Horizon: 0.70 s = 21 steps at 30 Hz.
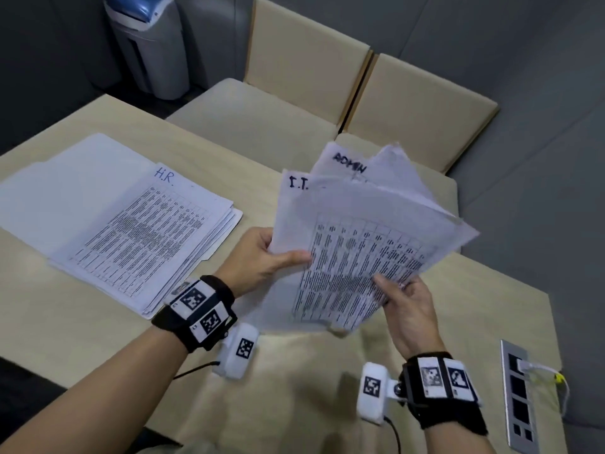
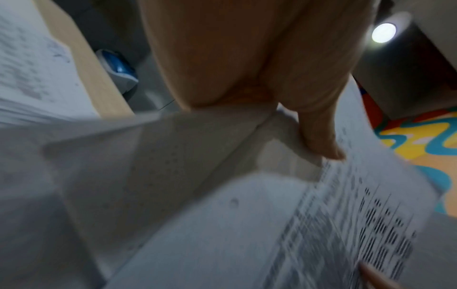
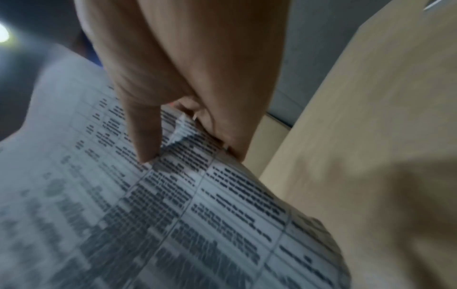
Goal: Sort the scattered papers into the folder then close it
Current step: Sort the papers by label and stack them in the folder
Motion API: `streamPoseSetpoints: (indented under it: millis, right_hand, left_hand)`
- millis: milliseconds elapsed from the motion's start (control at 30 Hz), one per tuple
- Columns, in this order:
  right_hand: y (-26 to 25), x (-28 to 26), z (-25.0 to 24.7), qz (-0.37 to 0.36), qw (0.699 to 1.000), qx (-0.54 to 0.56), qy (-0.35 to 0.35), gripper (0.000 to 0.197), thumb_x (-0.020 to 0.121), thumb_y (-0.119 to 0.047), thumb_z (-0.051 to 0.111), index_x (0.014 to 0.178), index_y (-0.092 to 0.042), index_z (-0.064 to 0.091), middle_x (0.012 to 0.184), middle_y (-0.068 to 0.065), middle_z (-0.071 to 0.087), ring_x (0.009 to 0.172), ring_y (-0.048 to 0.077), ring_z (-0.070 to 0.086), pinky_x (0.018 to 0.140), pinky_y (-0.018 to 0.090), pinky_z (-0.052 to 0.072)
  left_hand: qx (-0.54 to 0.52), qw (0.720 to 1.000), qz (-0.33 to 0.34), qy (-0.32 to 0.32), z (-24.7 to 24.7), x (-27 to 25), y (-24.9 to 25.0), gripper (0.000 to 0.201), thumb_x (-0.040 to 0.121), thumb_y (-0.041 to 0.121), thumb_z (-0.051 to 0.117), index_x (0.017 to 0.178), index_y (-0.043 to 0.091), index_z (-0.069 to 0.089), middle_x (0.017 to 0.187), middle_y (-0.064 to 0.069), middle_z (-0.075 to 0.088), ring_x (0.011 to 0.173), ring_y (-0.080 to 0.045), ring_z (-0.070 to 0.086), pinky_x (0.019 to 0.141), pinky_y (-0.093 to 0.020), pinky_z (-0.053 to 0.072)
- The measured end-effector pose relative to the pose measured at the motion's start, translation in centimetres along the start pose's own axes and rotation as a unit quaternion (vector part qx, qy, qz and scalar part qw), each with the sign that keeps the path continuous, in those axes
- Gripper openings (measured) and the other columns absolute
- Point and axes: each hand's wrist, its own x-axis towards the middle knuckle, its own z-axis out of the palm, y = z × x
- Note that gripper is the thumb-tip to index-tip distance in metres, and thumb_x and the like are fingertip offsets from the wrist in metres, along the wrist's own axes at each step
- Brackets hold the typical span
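Both hands hold a fanned sheaf of printed papers [image 1: 357, 244] above the table, with sheets marked "I.T." and "ADMIN" showing at the top. My left hand [image 1: 265, 257] grips the sheaf's left edge, thumb on top. My right hand [image 1: 402, 296] pinches the lower right corner, thumb on the print. In the left wrist view the thumb [image 2: 319, 136] presses the papers [image 2: 222, 224]. In the right wrist view the fingers [image 3: 148, 136] clamp the papers [image 3: 173, 215]. An open white folder [image 1: 75, 178] lies at the left with a stack headed "H.R." [image 1: 144, 234] on its right half.
The beige table [image 1: 294, 388] runs under both arms. A metal socket panel [image 1: 520, 394] with a plugged cable sits in the table at the right. Two beige chairs [image 1: 415, 103] stand beyond the far edge. A grey bin with a blue lid [image 1: 147, 44] stands far left.
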Motion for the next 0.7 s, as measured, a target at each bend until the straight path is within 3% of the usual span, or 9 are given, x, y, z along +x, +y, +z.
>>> streamPoseSetpoints:
  millis: [67,167,233,300,367,500,567,633,700]
  right_hand:
    - [-0.7,-0.3,1.4,-0.035,0.999,-0.012,-0.003,0.043,0.079,-0.009,0.072,0.120,-0.004,0.063,0.113,0.005,0.078,0.113,0.021,0.071,0.098,0.031,0.054]
    - [-0.6,-0.9,2.8,-0.053,0.997,-0.049,0.000,0.033,0.089,-0.004,0.066,0.122,-0.003,0.064,0.117,0.005,0.077,0.113,0.020,0.070,0.099,0.033,0.053]
    - [0.1,-1.0,3.0,-0.012,0.998,-0.047,0.026,0.040,0.087,-0.010,0.070,0.126,-0.010,0.062,0.120,0.004,0.075,0.111,0.018,0.071,0.095,0.034,0.055]
    - [1.6,-0.6,2.6,0.040,0.998,-0.018,0.050,0.059,0.070,-0.027,0.084,0.123,-0.017,0.059,0.123,0.005,0.073,0.107,0.017,0.072,0.087,0.029,0.057]
    - [3.5,0.2,2.0,0.097,0.991,-0.058,0.071,0.082,0.057,-0.040,0.092,0.127,-0.020,0.054,0.131,0.009,0.063,0.115,0.022,0.066,0.092,0.032,0.054]
    - [7.1,1.8,1.5,0.234,0.946,-0.207,0.089,0.092,0.076,-0.031,0.085,0.149,-0.011,0.033,0.147,0.015,0.049,0.123,0.028,0.054,0.105,0.045,0.046]
    - [8.5,2.4,1.5,0.247,0.923,-0.281,0.088,0.096,0.077,-0.032,0.084,0.152,-0.005,0.030,0.152,0.017,0.045,0.132,0.031,0.051,0.110,0.048,0.044]
    - [9.4,2.7,1.8,0.261,0.910,-0.310,0.087,0.097,0.077,-0.035,0.084,0.152,-0.002,0.032,0.153,0.017,0.044,0.135,0.032,0.050,0.108,0.049,0.045]
    - [10.1,2.8,2.1,0.276,0.899,-0.321,0.109,0.097,0.076,-0.037,0.083,0.150,0.000,0.033,0.150,0.019,0.047,0.131,0.035,0.053,0.105,0.049,0.048]
  left_hand:
    - [-0.009,0.997,0.039,0.063,-0.1,0.2,-0.1,0.027,0.075,0.014,0.079,0.101,0.013,0.074,0.093,0.006,0.080,0.089,-0.012,0.076,0.073,-0.020,0.059]
    - [-0.008,0.992,0.059,0.114,-0.3,0.4,-0.2,0.031,0.074,0.023,0.077,0.101,0.010,0.072,0.095,-0.004,0.077,0.085,-0.013,0.076,0.069,-0.022,0.059]
    - [-0.012,0.991,0.055,0.124,-0.3,0.3,-0.3,0.022,0.077,0.018,0.076,0.097,0.010,0.071,0.093,-0.005,0.075,0.076,-0.010,0.074,0.064,-0.022,0.059]
    - [-0.024,0.991,0.036,0.123,-0.5,0.3,-0.7,0.026,0.076,0.018,0.077,0.099,0.008,0.071,0.093,-0.007,0.075,0.074,-0.012,0.074,0.064,-0.024,0.059]
    - [-0.012,0.993,0.012,0.118,-0.8,0.6,-1.6,0.035,0.075,0.020,0.078,0.106,0.006,0.068,0.095,-0.006,0.075,0.076,-0.009,0.074,0.066,-0.024,0.060]
    - [0.111,0.982,-0.028,0.148,-1.9,1.7,-5.2,0.042,0.083,0.018,0.075,0.121,0.010,0.059,0.104,0.002,0.068,0.090,-0.015,0.070,0.074,-0.025,0.059]
    - [0.239,0.950,-0.092,0.176,-2.9,2.1,-8.0,0.045,0.083,0.026,0.075,0.119,0.009,0.055,0.107,0.000,0.063,0.095,-0.021,0.065,0.077,-0.029,0.054]
    - [0.353,0.894,-0.186,0.204,-3.9,2.1,-10.4,0.056,0.078,0.036,0.077,0.120,0.008,0.051,0.116,-0.006,0.060,0.104,-0.027,0.061,0.085,-0.039,0.054]
    - [0.423,0.850,-0.221,0.221,-4.7,1.8,-12.0,0.065,0.074,0.039,0.078,0.123,0.007,0.049,0.121,-0.010,0.054,0.112,-0.030,0.055,0.093,-0.047,0.051]
